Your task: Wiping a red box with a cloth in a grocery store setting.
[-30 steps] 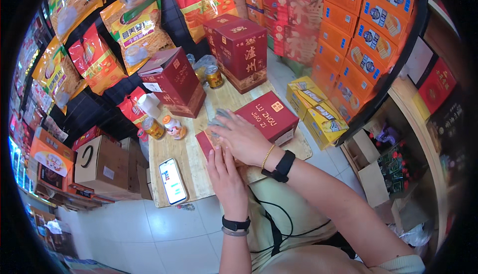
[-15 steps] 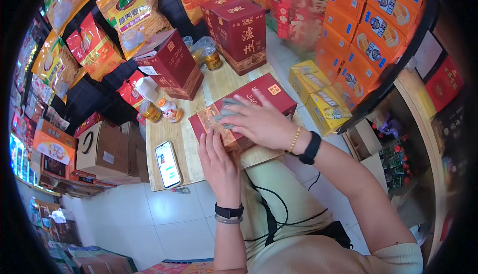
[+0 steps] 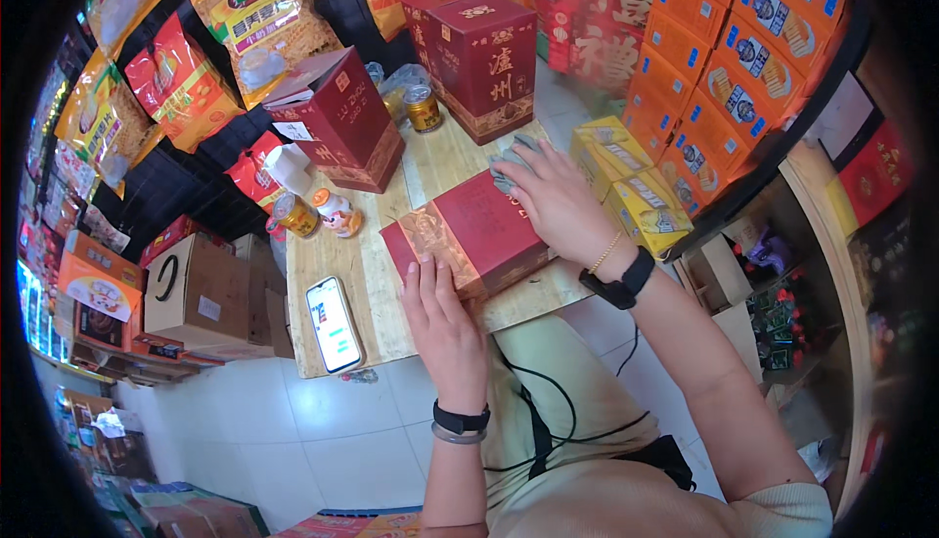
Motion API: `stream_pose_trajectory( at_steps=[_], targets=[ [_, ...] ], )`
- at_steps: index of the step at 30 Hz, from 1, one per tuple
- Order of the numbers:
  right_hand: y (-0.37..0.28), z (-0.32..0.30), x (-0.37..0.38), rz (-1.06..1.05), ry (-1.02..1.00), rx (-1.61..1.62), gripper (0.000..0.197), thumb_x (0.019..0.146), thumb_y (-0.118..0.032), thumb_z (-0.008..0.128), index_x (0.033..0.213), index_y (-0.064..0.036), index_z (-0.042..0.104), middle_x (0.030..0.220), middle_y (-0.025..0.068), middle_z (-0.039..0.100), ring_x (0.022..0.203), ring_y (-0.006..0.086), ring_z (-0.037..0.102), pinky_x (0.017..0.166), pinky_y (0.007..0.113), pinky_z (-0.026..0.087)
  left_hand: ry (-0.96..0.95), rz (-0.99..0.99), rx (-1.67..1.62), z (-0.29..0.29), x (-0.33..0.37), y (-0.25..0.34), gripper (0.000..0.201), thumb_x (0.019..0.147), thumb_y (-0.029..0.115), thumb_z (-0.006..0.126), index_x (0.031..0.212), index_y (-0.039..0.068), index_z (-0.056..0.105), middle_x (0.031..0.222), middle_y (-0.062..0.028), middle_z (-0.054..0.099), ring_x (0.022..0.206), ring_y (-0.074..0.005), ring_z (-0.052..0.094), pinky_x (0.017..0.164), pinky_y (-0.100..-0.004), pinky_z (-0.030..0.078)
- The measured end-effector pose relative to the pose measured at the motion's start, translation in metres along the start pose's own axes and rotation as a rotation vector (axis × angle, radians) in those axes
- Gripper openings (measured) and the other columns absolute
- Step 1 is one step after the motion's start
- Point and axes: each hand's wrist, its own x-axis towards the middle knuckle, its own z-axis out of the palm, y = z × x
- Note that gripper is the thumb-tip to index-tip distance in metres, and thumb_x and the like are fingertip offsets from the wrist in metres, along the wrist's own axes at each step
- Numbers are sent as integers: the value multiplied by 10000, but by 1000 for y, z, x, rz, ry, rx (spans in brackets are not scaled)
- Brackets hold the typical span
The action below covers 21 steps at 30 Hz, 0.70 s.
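A flat dark red gift box (image 3: 469, 230) lies on a small wooden table (image 3: 381, 328). My left hand (image 3: 445, 318) rests flat against the box's near edge, fingers together. My right hand (image 3: 553, 196) presses a grey cloth (image 3: 509, 161) on the box's far right corner. Both wrists wear dark bands.
Two tall red boxes (image 3: 342, 122) (image 3: 489, 54) stand at the table's back, with small gold tins (image 3: 423, 108) (image 3: 293, 213) and a little bottle (image 3: 339, 213) between. A smartphone (image 3: 334, 324) lies at the near left. Yellow boxes (image 3: 636, 196), orange cartons (image 3: 743, 59), a cardboard box (image 3: 201, 289) surround it.
My right hand has slid with the cloth from the middle of the box lid to its far right corner. My left hand stays at the near edge.
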Motion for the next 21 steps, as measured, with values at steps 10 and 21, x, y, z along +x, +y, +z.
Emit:
stream_pose_trajectory(
  at_steps=[10,21],
  targets=[
    [-58,47,30,-170,-103,144,432,1032,-148,579,1463,-118,573,1569,195,473,1503,469,361,1251,537,316,6,13,-4,-1,0,-2,616,837,-93,622,1435,-34,482,1535,-210,491,1479,-424,402,1234,-511,355],
    [-64,45,34,-434,-301,302,431,1002,-189,590,1431,-190,624,1582,112,487,1544,424,332,1274,527,285,38,46,23,1,1,-3,644,801,-103,686,1408,-28,487,1487,-219,512,1419,-427,460,1194,-512,395]
  ],
)
